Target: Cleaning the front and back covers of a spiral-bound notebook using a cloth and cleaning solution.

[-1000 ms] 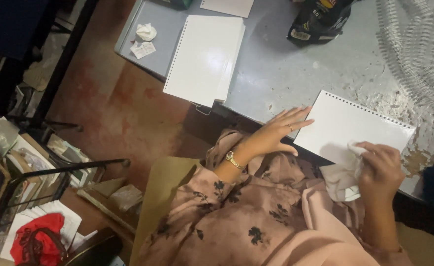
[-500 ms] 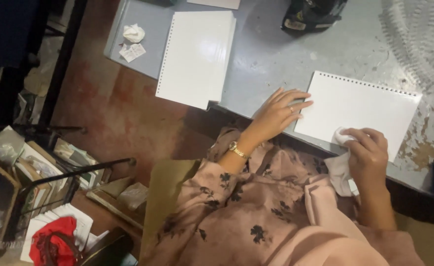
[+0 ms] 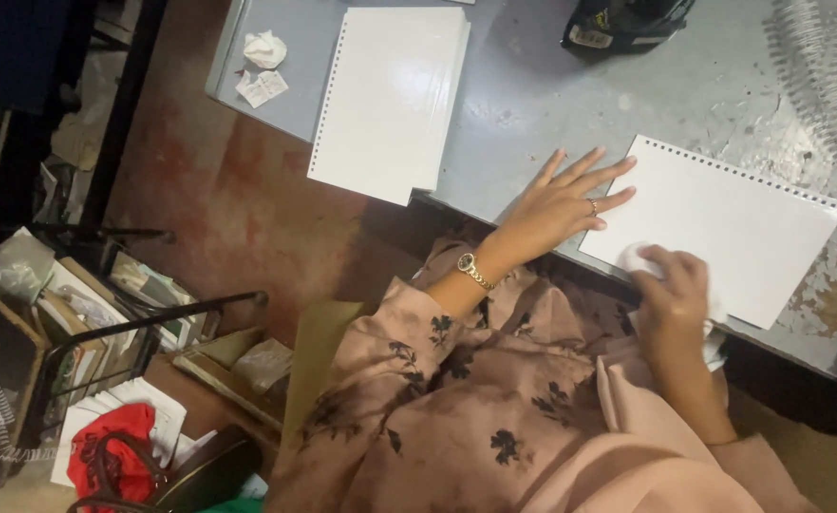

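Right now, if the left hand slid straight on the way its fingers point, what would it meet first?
The left hand points along the table toward the white punched sheet; its fingertips are already at that sheet's near edge, so probably the sheet first.

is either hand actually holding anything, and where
Right hand grips a white cloth bunched under its fingers, on the punched sheet. Left hand lies flat, holding nothing.

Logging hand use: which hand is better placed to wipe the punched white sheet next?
Likely right: right hand grips a white cloth on the punched sheet; left hand lies flat at its edge.
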